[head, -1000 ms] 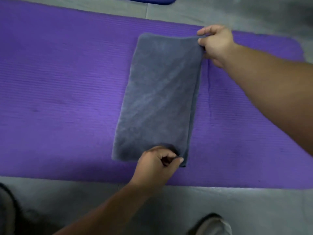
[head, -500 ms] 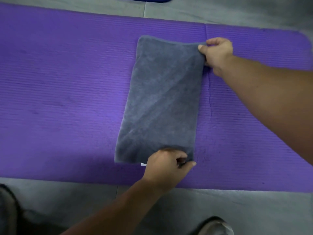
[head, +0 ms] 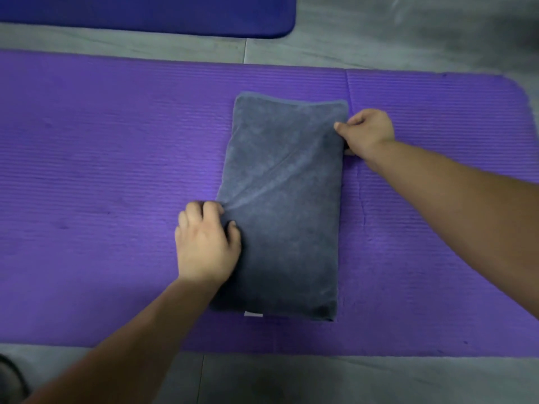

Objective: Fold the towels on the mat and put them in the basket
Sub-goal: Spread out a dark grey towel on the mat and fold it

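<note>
Grip, left: the left grip (head: 204, 246) is closed on the left long edge of the towel (head: 285, 205), about halfway along it, fingers curled at the hem.
Change, left: half a second ago this grip held the near right corner; it has let go and crossed to the left edge, farther up.
Towel: grey, folded into a long narrow rectangle that lies flat on the purple mat (head: 116, 147), right of centre, with its long sides running near to far. A diagonal crease runs across it from one grip to the other, and a white tag (head: 253, 314) shows at the near edge.
Grip, right: the right grip (head: 367, 132) pinches the right long edge just nearer than the far right corner.
Change, right: it has slid a little nearer from that corner.
Meaning: the lengthwise fold looks settled. The new holds on opposite edges suggest that the towel is about to be turned or folded again, so folding is unfinished.
Basket: not in view.
Count, left to right: one dark shoe-like shape (head: 10, 377) at the near left; two mats, the purple one and a blue mat (head: 145, 13) beyond it; two grips; one towel; one tag.
</note>
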A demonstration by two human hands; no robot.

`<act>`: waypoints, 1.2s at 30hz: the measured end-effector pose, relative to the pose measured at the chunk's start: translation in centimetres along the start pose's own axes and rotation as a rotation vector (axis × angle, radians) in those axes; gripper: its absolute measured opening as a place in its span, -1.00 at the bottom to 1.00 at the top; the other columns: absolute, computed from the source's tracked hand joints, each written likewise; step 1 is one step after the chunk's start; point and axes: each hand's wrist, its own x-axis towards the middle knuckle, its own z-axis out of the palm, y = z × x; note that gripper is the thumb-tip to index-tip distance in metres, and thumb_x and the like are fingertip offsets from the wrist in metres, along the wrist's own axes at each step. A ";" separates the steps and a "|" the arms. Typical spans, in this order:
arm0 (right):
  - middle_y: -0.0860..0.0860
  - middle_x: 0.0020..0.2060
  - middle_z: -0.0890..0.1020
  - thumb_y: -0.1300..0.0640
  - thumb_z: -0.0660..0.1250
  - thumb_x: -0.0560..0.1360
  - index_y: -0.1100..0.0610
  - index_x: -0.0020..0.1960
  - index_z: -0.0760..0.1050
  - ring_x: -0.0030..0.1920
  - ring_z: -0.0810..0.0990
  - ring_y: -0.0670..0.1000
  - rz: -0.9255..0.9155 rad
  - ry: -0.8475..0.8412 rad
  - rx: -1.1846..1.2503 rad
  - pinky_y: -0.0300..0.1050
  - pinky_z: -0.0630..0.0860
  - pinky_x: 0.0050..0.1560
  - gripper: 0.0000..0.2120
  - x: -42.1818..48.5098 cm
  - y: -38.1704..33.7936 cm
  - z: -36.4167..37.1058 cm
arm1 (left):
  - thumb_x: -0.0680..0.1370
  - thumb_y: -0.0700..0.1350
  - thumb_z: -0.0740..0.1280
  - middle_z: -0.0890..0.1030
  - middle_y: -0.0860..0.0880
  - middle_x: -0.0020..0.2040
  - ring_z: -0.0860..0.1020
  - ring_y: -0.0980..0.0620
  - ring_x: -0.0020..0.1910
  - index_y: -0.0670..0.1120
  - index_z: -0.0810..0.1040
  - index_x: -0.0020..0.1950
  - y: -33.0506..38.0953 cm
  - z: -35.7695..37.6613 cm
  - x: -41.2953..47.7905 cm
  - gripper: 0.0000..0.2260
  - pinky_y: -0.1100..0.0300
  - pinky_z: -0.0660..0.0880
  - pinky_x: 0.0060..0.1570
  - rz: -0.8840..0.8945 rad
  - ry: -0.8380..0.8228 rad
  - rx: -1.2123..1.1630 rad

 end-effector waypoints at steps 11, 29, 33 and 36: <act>0.11 -0.12 0.70 -0.12 0.57 0.38 0.21 0.07 0.60 -0.26 0.71 0.07 0.223 -0.168 -0.053 -0.08 0.60 -0.44 -0.54 -4.8 0.4 0.6 | 0.53 0.06 0.45 0.63 -0.04 -0.01 0.62 -0.10 0.03 -0.07 0.41 0.32 1.9 -1.9 6.1 -0.55 0.02 0.53 0.11 -0.322 -0.146 -0.465; -0.07 -0.08 0.66 0.08 0.56 0.43 0.10 0.12 0.55 -0.12 0.63 -0.11 0.035 -0.190 -0.066 -0.35 0.50 -0.20 -0.68 -12.1 3.0 3.2 | 0.54 -0.15 0.45 0.66 -0.09 -0.08 0.65 -0.12 -0.12 0.00 0.48 -0.12 3.6 -1.3 16.3 -0.84 -0.17 0.63 0.05 -0.486 -0.105 -0.992; -0.02 -0.11 0.62 0.17 0.53 0.46 0.13 0.13 0.51 -0.15 0.59 -0.03 -0.214 -0.230 -0.193 -0.31 0.39 -0.23 -0.70 -8.9 -0.4 4.7 | 0.56 -0.20 0.39 0.57 -0.09 -0.11 0.57 -0.05 -0.13 -0.01 0.41 -0.09 -1.5 -2.8 15.2 -0.82 -0.14 0.59 -0.02 -0.618 0.086 -1.065; 0.03 -0.20 0.61 0.22 0.50 0.48 0.05 0.11 0.52 -0.26 0.53 -0.05 -0.347 -0.349 -0.244 -0.27 0.42 -0.22 -0.73 -5.1 -4.4 8.0 | 0.57 -0.20 0.39 0.52 -0.12 -0.17 0.51 -0.07 -0.20 -0.02 0.38 -0.11 -6.2 -4.1 12.9 -0.80 0.00 0.46 -0.26 -0.724 0.210 -1.080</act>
